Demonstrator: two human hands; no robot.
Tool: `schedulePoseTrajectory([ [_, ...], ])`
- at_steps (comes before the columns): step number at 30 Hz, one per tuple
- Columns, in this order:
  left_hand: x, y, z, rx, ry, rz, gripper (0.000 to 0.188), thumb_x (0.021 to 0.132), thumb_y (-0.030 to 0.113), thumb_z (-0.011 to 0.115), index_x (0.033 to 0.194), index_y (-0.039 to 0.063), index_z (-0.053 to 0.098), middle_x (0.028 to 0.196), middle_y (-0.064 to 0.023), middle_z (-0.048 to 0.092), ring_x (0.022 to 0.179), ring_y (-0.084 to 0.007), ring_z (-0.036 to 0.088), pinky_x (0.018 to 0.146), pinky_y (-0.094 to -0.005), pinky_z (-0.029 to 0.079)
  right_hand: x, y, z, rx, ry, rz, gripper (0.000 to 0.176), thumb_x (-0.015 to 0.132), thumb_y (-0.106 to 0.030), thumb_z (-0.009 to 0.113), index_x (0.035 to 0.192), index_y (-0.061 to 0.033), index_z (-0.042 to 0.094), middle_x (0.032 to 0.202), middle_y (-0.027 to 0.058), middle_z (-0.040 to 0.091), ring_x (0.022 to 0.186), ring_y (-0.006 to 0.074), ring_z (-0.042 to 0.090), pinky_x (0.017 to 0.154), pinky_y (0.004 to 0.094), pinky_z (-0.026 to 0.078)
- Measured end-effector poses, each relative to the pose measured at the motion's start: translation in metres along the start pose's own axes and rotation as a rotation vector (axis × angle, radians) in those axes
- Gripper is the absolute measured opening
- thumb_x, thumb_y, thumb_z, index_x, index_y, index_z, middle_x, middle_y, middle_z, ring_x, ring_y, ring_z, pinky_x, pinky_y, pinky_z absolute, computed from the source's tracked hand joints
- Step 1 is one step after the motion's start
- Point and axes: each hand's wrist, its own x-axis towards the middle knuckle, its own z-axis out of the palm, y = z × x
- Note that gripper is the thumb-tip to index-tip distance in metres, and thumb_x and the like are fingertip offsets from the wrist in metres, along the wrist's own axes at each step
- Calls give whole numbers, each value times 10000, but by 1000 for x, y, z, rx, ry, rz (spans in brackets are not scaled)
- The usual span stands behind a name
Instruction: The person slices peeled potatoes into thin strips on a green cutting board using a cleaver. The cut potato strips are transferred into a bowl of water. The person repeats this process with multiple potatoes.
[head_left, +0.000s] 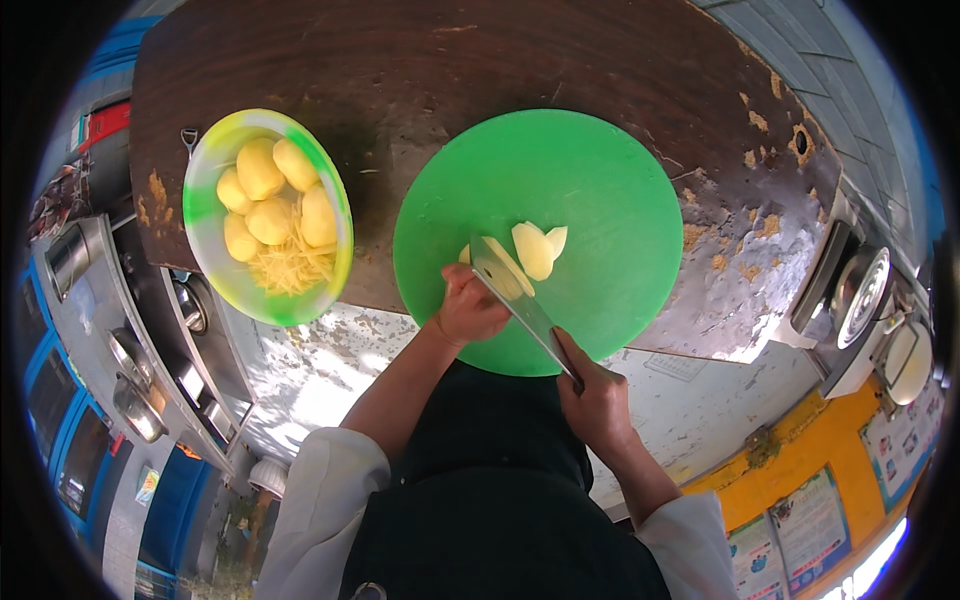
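Observation:
My right hand (596, 397) is closed round the handle of a cleaver-type kitchen knife (517, 300), whose broad blade slants up to the left over a round green cutting board (607, 180). Against the blade's right face lies sliced peeled potato (506, 266). My left hand (471, 304) presses from the left side of the blade on a potato piece, mostly hidden under the fingers. Cut potato pieces (534, 251) rest on the board just right of the knife. A green, yellow and white bowl (196, 202) at the left holds several whole peeled potatoes (260, 169) and potato shreds (292, 266).
The worn dark wooden table (360, 67) has chipped patches at its right end. A small metal utensil (189, 138) pokes out beside the bowl. Steel shelving (150, 330) with metal bowls (139, 409) stands at the left. Near the right edge is a round metal pan or lid (862, 296).

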Motion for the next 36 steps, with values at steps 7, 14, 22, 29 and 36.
schedulePoseTrajectory([
  [7,4,0,-5,102,19,79,190,713,166,761,858,262,684,1163,26,607,1087,-243,532,875,-371,394,23,6,14,-19,35,-73,555,812,5,673,1349,-135,648,1076,203,710,881,392,717,779,444,596],
  [14,4,0,0,67,43,76,191,720,136,767,855,231,669,1155,20,601,1074,-238,541,864,-369,391,5,2,8,-23,12,-38,585,806,6,684,1371,-136,629,1060,203,706,869,392,712,774,447,593],
  [22,-2,-3,5,88,-14,18,232,772,155,765,962,224,653,1178,17,594,1064,-235,519,860,-369,394,3,-4,-3,-16,-33,-27,581,810,-6,688,1375,-126,626,1049,205,704,871,401,707,772,455,590],
  [29,3,-2,-1,63,-9,60,258,744,146,787,945,224,644,1193,17,591,1046,-238,539,846,-368,400,19,6,22,-27,43,-78,513,813,-11,679,1319,-97,655,1032,196,710,874,392,702,780,443,586],
  [36,21,4,-15,16,40,102,232,734,94,782,917,188,673,1125,0,627,1010,-218,594,808,-361,449,38,12,33,-4,53,-114,427,884,27,643,1308,-25,668,1032,193,721,731,276,711,697,352,568],
])
